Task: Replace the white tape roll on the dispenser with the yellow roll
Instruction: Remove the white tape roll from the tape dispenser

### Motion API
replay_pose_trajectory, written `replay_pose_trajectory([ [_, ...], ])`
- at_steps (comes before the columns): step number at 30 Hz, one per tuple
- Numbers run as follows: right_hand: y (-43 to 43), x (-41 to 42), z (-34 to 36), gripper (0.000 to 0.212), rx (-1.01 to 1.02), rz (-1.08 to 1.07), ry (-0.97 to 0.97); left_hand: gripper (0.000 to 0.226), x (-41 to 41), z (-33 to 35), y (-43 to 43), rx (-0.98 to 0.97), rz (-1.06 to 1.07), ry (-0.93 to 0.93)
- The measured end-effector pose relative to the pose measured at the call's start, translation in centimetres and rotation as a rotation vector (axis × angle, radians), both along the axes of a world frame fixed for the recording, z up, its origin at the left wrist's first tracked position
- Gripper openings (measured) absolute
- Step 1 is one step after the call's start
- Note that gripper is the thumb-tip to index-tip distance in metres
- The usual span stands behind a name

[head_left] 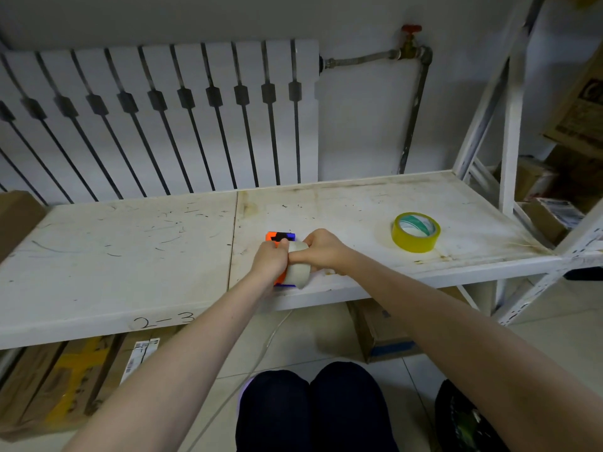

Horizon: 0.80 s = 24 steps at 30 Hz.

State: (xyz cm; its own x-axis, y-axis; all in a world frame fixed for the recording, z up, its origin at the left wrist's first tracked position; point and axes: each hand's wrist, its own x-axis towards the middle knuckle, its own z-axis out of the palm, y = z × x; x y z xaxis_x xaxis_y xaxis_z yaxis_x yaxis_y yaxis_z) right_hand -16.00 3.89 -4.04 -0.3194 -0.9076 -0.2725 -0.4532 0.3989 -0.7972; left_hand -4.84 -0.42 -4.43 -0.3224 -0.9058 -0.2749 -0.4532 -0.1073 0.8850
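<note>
In the head view, a scuffed white shelf board (130, 243) runs across the middle of the frame, with "2-3" written on its front edge at lower left of centre. Just right of the board's centre seam sits the orange, black and blue tape dispenser (280, 237), its far end showing above the hands and a strip of orange and blue below them near the shelf's front edge.

The white tape roll (298, 268) stands on edge on the dispenser, its broad outer band facing the camera. The left hand (270, 261) is closed over the dispenser's left side, thumb lying along the top of the roll. The right hand (321, 248) comes in from the right, fingers curled round the far side of the roll and thumb pressed on its near left rim, so both hands meet at the roll and touch each other there. Whether the roll is seated on its hub or lifted free cannot be told.

The yellow tape roll (415, 232) lies flat on the shelf to the right of centre, well apart from the right hand, with green and white print inside its core.

Behind the shelf a white radiator (163, 119) fills the upper left, and a pipe with a red-handled valve (411, 40) sits at upper right of centre. Cardboard boxes (58, 386) lie under the shelf at lower left.
</note>
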Motion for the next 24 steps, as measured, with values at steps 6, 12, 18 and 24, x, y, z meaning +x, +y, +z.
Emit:
replay_pose_trajectory([
  [6, 0.3, -0.4, -0.1, 0.02, -0.018, 0.091, 0.016, 0.042, 0.1, -0.7, 0.2, -0.065, -0.032, -0.034],
  [12, 1.9, 0.3, -0.6, 0.041, -0.114, 0.079, -0.04, 0.035, 0.6, 0.1, -0.2, 0.12, 0.136, 0.173],
  [18, 2.6, 3.0, -0.8, 0.051, -0.361, 0.015, 0.181, 0.026, 0.6, 2.2, -0.7, 0.276, 0.183, 0.285],
  [24, 2.5, 3.2, -0.9, 0.057, -0.407, -0.079, 0.301, 0.029, 0.9, 2.2, -1.1, 0.301, 0.178, 0.373],
])
